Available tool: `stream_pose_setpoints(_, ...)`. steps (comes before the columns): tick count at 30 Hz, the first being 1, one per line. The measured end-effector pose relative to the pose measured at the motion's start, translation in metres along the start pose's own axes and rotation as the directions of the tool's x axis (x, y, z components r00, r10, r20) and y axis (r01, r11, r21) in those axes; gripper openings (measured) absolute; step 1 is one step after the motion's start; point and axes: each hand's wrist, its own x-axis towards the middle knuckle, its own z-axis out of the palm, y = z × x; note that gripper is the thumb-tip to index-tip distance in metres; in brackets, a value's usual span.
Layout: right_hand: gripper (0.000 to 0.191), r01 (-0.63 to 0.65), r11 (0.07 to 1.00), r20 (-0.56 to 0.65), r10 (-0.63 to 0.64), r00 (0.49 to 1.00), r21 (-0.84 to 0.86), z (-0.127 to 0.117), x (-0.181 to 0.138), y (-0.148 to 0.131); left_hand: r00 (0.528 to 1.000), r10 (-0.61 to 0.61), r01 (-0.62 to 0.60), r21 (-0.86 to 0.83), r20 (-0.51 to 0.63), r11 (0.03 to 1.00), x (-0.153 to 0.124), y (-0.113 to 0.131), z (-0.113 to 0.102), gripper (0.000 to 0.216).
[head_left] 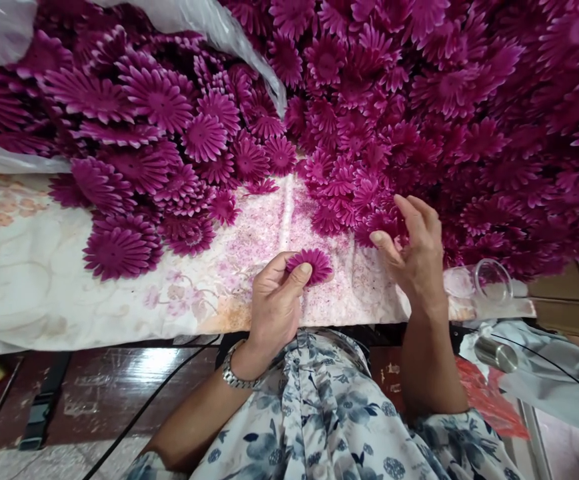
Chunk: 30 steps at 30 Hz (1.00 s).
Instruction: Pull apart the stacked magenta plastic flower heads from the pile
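Observation:
My left hand pinches a magenta artificial flower head between thumb and fingers, just above the front part of the cloth-covered table. Its petals fan out to the right of my thumb. To the right, my right hand is raised with thumb and fingers apart and nothing between them. It hovers at the near edge of a large heap of magenta flower heads. On the left lies another pile of larger flower heads, some nested in stacks, with one stack closest to the front.
Translucent plastic sheeting lies over and beside the left pile. The floral tablecloth carries pink specks. A clear round container stands at the right edge. Below it are a metal cylinder and a red plastic bag.

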Motion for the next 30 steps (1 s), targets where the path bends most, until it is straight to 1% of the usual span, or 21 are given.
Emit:
stream_pose_setpoints(2,0.064,-0.002,1.0,0.086,0.002,0.996,0.004,0.006,0.001,-0.001,1.0,0.001,-0.001,0.004,-0.001,1.0,0.0,0.0,0.0,0.021)
stream_pose_setpoints(4,0.067,-0.005,1.0,0.13,0.007,0.991,-0.013,0.011,0.003,-0.001,1.0,0.002,-0.002,0.007,0.0,1.0,-0.001,0.001,-0.001,0.02)
stream_pose_setpoints(5,0.065,-0.002,1.0,0.141,0.005,0.99,-0.024,0.013,0.004,0.0,1.0,-0.002,0.002,0.008,0.004,1.0,-0.001,0.001,-0.001,0.019)
stream_pose_setpoints(7,0.051,0.005,0.999,0.133,0.001,0.991,-0.04,0.017,0.005,0.002,1.0,-0.015,0.015,0.008,0.015,1.0,-0.001,0.002,-0.001,0.018)
stream_pose_setpoints(9,0.034,0.003,0.999,0.099,0.002,0.995,-0.052,0.019,0.005,0.005,0.999,-0.028,0.028,0.013,0.02,1.0,-0.001,0.003,-0.001,0.018)
stream_pose_setpoints(11,0.026,-0.008,0.998,0.049,0.011,0.999,-0.065,0.015,0.003,0.007,0.999,-0.035,0.035,0.022,0.019,0.999,-0.001,0.004,0.0,0.019)
stream_pose_setpoints(14,0.021,0.001,0.998,-0.043,-0.004,0.999,-0.068,0.0,0.002,0.006,0.998,-0.051,0.05,0.022,0.027,0.998,-0.001,0.006,0.0,0.019)
stream_pose_setpoints(16,0.018,0.031,0.998,-0.117,-0.038,0.992,-0.058,-0.014,0.007,0.0,0.997,-0.065,0.064,0.021,0.036,0.998,-0.002,0.006,-0.001,0.019)
stream_pose_setpoints(19,0.02,0.1,0.994,-0.207,-0.109,0.972,-0.054,-0.028,0.026,-0.015,0.996,-0.074,0.073,0.035,0.043,0.997,-0.001,0.006,-0.001,0.021)
stream_pose_setpoints(21,0.025,0.141,0.988,-0.229,-0.151,0.962,-0.062,-0.027,0.046,-0.026,0.996,-0.074,0.072,0.04,0.042,0.997,-0.001,0.005,-0.001,0.022)
stream_pose_setpoints(22,0.029,0.154,0.986,-0.218,-0.165,0.962,-0.069,-0.025,0.057,-0.03,0.997,-0.073,0.071,0.041,0.041,0.997,-0.001,0.005,-0.001,0.022)
stream_pose_setpoints(23,0.035,0.164,0.983,-0.182,-0.177,0.967,-0.08,-0.021,0.066,-0.033,0.997,-0.072,0.07,0.04,0.041,0.997,-0.001,0.005,-0.001,0.021)
stream_pose_setpoints(25,0.048,0.172,0.978,-0.05,-0.179,0.983,-0.116,-0.012,0.081,-0.038,0.996,-0.07,0.068,0.035,0.047,0.997,0.0,0.006,-0.001,0.019)
stream_pose_setpoints(27,0.057,0.178,0.973,0.082,-0.167,0.983,-0.148,-0.005,0.086,-0.041,0.996,-0.07,0.068,0.031,0.057,0.997,0.0,0.007,-0.001,0.017)
stream_pose_setpoints(28,0.059,0.183,0.971,0.122,-0.165,0.979,-0.155,-0.003,0.086,-0.041,0.995,-0.072,0.07,0.029,0.063,0.997,0.0,0.008,-0.001,0.016)
stream_pose_setpoints(30,0.06,0.199,0.968,0.157,-0.175,0.972,-0.155,-0.002,0.082,-0.04,0.994,-0.079,0.077,0.032,0.072,0.997,-0.001,0.01,-0.001,0.015)
